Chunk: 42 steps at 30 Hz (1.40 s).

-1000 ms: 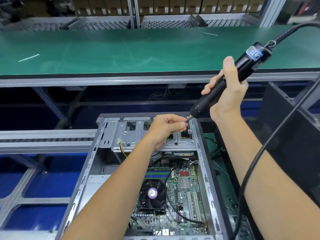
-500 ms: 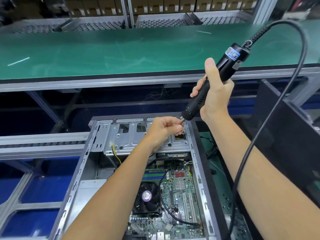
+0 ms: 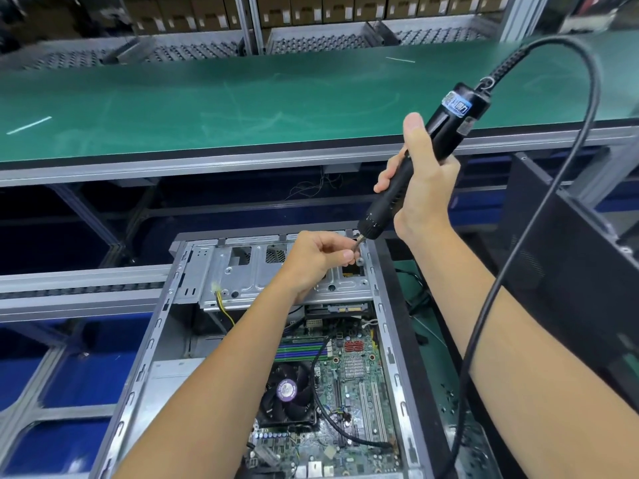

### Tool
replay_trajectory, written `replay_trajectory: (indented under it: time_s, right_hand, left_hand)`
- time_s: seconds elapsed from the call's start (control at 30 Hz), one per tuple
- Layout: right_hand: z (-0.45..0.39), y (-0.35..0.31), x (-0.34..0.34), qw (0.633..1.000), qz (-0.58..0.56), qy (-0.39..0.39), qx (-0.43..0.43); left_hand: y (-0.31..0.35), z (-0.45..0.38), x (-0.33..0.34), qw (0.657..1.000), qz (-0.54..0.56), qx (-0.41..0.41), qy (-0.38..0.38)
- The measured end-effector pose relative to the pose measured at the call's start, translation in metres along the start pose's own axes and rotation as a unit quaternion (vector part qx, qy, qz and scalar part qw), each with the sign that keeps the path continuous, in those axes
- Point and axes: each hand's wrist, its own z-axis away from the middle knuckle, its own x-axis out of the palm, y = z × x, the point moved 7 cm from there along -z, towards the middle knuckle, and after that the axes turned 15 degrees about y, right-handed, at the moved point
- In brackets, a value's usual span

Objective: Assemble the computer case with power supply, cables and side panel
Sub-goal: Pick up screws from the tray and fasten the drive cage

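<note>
The open grey metal computer case [image 3: 390, 340] lies on its side in the near middle of the scene, with its open face up, so I look straight down into it. Inside I see the green motherboard [image 3: 349, 392] with a black round cooling fan [image 3: 288, 392] on its left part and a black cable [image 3: 328, 420] that curves across the board. At the far end of the case sits a silver metal drive bracket [image 3: 242, 271], and thin yellow wires [image 3: 223, 307] hang at its near left corner.

My right hand [image 3: 420, 188] is wrapped around a black cylindrical electric screwdriver [image 3: 422, 160], which is tilted, with the tip down to the left and the top up to the right. Its thick black cord [image 3: 539, 216] makes a loop from the top and comes down on the right side, in front of my right forearm. My left hand [image 3: 318, 257] is over the far right part of the bracket, and its fingertips are pinched together at the screwdriver bit [image 3: 359, 242]. I cannot tell if there is a screw between them, it is too small.

Behind the case runs a long green conveyor belt [image 3: 207, 105]. On the right stands a black flat panel [image 3: 570, 264], near the case.
</note>
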Motion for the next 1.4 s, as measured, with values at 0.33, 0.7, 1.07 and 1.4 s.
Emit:
replay_trajectory:
  time_s: [0.33,0.7,1.07,1.4]
  right_hand:
    - [0.004,0.001,0.003,0.999,0.011,-0.035,-0.005]
    - [-0.005,-0.003,-0.013,0.999,-0.030,0.026,0.011]
    - [0.002,-0.002,-0.004,1.000,-0.001,0.005,-0.013]
    - [0.002,0.000,0.009,0.999,0.033,-0.024,-0.021]
  left_hand:
    - [-0.005,0.002,0.012,0.999,0.023,-0.017,-0.040]
    - [-0.013,0.005,0.014,0.985,0.148,-0.089,-0.013]
    - [-0.006,0.007,0.012,0.991,0.108,-0.067,-0.032]
    - [0.006,0.006,0.016,0.997,-0.023,0.032,-0.059]
